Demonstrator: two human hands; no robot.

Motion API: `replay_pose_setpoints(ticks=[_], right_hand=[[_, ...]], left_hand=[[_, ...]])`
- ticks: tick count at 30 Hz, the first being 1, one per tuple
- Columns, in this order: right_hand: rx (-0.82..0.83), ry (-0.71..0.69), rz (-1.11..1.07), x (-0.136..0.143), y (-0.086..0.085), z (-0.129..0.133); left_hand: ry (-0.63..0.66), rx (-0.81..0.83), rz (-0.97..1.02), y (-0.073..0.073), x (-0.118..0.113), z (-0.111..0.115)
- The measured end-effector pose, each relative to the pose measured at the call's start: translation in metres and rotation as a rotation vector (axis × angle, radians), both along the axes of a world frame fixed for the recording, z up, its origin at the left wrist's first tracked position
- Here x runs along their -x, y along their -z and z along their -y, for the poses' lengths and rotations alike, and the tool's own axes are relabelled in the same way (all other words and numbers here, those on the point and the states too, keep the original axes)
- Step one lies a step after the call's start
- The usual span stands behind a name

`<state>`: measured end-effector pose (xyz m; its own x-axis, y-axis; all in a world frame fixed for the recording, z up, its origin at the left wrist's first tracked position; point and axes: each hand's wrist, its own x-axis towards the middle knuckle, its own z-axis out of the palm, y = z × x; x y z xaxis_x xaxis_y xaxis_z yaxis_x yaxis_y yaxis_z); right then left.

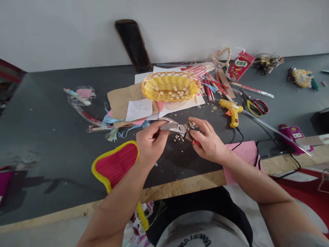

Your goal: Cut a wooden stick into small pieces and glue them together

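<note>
Metal pliers or shears (180, 128) are between my two hands above the table. My left hand (152, 141) is closed, its thumb and fingers pinching at the blade end; anything small between them is hidden. The fingers of my right hand (209, 140) are wrapped round the handle end, where some red shows. Small pale bits (179, 138) lie on the table just below the tool. Beyond my hands, a yellow woven basket (164, 93) holds several small beige pieces.
A yellow glue gun (233, 111), scissors (257, 107) and a red drink carton (240, 66) lie to the right. A phone (134, 46) leans on the wall. Blue tassels (113, 119) and a red and yellow fuzzy shape (117, 163) are at the left.
</note>
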<state>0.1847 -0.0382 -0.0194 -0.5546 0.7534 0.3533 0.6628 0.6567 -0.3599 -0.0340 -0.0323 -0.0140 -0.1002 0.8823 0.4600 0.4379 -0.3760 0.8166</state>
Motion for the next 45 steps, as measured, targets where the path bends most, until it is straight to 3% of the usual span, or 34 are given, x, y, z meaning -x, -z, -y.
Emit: replay_pose_setpoints(ticks=[9, 20, 25, 37, 45], right_hand=[[-0.015, 0.054, 0.084, 0.0, 0.0, 0.002], [0.008, 0.057, -0.045, 0.001, -0.001, 0.002], [0.075, 0.066, 0.076, 0.005, -0.006, 0.006], [0.127, 0.119, 0.11, 0.007, -0.009, 0.008], [0.111, 0.01, 0.087, 0.003, -0.004, 0.002]], left_hand=[[-0.027, -0.022, -0.058, 0.0, 0.0, -0.001], [-0.022, -0.045, -0.094, -0.003, -0.001, 0.001], [0.003, -0.066, -0.135, -0.004, -0.002, 0.003], [0.002, -0.06, -0.18, -0.012, -0.007, 0.004], [0.094, 0.03, -0.111, -0.017, -0.004, 0.004]])
